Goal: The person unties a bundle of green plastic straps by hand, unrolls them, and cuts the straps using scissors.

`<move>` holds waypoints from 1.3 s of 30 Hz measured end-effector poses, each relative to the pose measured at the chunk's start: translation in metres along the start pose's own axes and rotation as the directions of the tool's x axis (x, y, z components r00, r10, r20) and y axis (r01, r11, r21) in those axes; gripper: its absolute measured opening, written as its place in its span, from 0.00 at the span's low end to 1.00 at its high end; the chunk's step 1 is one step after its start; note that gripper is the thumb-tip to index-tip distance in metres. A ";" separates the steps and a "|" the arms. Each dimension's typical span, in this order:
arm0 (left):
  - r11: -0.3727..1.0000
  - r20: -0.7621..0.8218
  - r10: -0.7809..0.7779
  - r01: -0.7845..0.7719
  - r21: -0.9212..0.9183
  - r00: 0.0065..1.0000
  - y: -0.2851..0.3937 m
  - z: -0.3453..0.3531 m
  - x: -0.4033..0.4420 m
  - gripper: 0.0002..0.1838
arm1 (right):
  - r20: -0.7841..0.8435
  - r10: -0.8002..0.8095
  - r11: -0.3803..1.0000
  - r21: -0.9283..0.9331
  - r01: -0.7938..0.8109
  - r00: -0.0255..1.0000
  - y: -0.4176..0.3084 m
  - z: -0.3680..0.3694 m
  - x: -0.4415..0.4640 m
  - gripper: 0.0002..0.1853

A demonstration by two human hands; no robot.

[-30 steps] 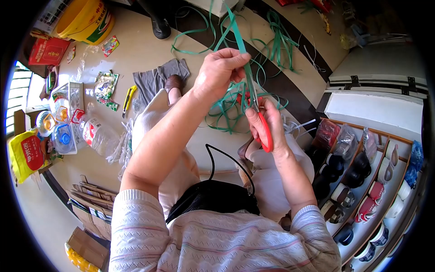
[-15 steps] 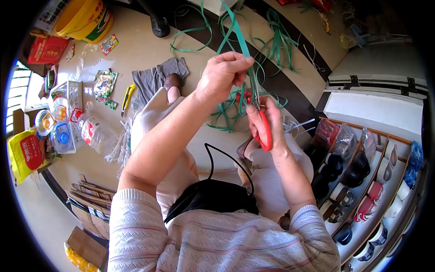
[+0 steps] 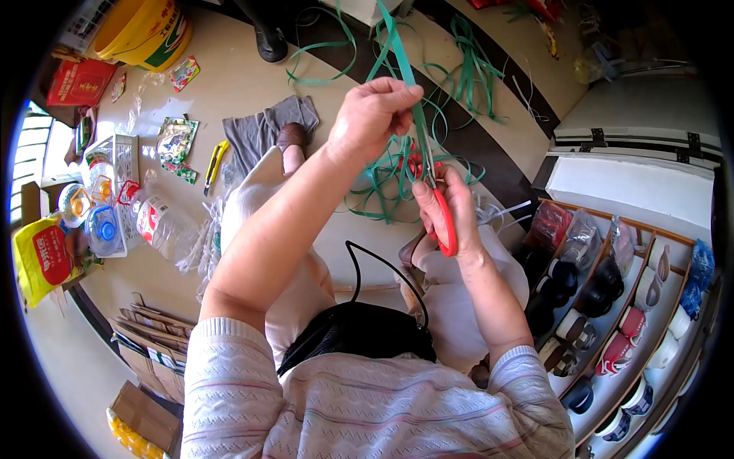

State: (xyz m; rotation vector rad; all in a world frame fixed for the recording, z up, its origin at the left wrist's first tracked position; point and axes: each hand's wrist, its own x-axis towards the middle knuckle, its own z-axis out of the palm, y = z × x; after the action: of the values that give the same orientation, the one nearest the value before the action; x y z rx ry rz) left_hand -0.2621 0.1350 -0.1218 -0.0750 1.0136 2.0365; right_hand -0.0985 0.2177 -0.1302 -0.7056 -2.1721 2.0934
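Observation:
A green plastic strap (image 3: 401, 53) is pinched between the thumb and fingers of my left hand (image 3: 375, 115); it runs up past the top edge and hangs down below the hand. My right hand (image 3: 449, 206) is closed around red-handled scissors (image 3: 447, 233). Their blades point upward along the hanging strap, just below my left hand. Whether the blades touch the strap I cannot tell. Loose loops of green strapping (image 3: 386, 187) lie on the floor beneath both hands.
A shoe rack (image 3: 604, 329) stands at right. On the left are a yellow bucket (image 3: 145, 38), a white basket with bottles (image 3: 126, 157) and a yellow utility knife (image 3: 217, 164). A grey cloth (image 3: 264, 126) lies near my foot. More strapping (image 3: 474, 69) is on the floor ahead.
My left hand has shifted slightly up and left along with the strap. The scissors stay in my right hand, their blades slightly lower and left.

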 end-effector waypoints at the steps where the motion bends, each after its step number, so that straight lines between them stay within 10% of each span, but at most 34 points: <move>1: 1.000 -0.003 -0.005 0.005 0.029 1.000 -0.001 0.002 -0.003 0.09 | -0.003 -0.035 0.999 -0.004 0.035 0.999 0.001 0.000 0.001 0.19; 39: 0.996 0.004 0.028 -0.029 0.081 1.000 -0.004 0.001 -0.004 0.09 | 0.007 0.117 0.991 0.057 -0.117 0.993 -0.012 -0.001 -0.004 0.18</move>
State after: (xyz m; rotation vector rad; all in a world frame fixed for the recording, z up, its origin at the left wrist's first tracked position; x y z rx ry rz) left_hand -0.2564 0.1345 -0.1226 -0.0153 1.1005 2.0180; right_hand -0.0984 0.2173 -0.1175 -0.8435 -2.1119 2.2043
